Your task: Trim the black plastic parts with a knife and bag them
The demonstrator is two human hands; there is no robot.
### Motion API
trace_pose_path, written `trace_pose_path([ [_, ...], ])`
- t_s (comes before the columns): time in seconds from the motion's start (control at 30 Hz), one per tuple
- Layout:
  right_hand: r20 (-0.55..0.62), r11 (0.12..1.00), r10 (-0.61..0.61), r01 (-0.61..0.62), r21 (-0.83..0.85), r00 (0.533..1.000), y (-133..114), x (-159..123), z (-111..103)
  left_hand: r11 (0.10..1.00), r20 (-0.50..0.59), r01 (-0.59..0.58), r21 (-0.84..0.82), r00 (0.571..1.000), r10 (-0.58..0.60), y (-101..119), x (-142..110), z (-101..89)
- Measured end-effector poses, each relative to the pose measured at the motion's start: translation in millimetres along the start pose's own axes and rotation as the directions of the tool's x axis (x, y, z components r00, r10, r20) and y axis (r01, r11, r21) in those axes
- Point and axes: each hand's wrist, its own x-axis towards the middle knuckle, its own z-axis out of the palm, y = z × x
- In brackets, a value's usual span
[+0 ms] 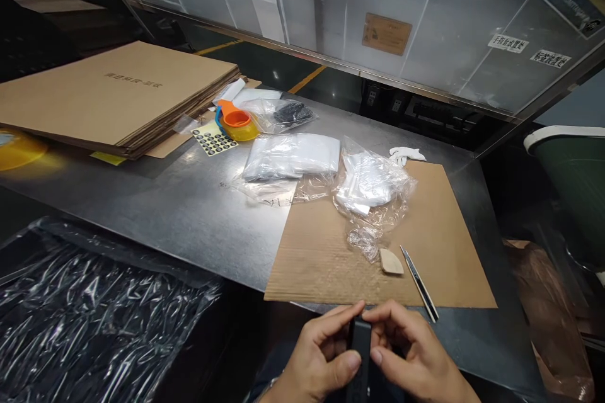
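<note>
Low at the frame's bottom centre, my left hand (317, 356) and my right hand (416, 352) together pinch a small black rectangular device (360, 352) between thumbs and fingers. They hover just in front of the near edge of a brown cardboard sheet (326, 258) lying on the metal table (189, 208). On that sheet lie a thin metal tool like tweezers (420, 283), a small beige wedge (391, 262) and a crumpled clear plastic bag (373, 192).
A stack of flat cardboard (113, 97) fills the back left. An orange and yellow tape dispenser (235, 123), a sheet of round black stickers (214, 140), clear bags with white contents (290, 157) and a white glove (406, 154) lie mid-table. Black plastic wrap (94, 321) lies lower left; a green bin (570, 182) stands right.
</note>
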Motion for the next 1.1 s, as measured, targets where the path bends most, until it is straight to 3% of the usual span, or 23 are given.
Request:
trace_pose_path([
  [0.73,0.000,0.987,0.089,-0.088,0.134,0.996,9,4,-4,0.994,0.024,0.038,-0.098,0.999,-0.035,2,2,6.2],
  [1.1,0.008,0.972,0.067,-0.067,0.226,0.998,14,6,-3,0.992,0.007,0.047,-0.116,0.999,-0.047,3,1,7.1],
])
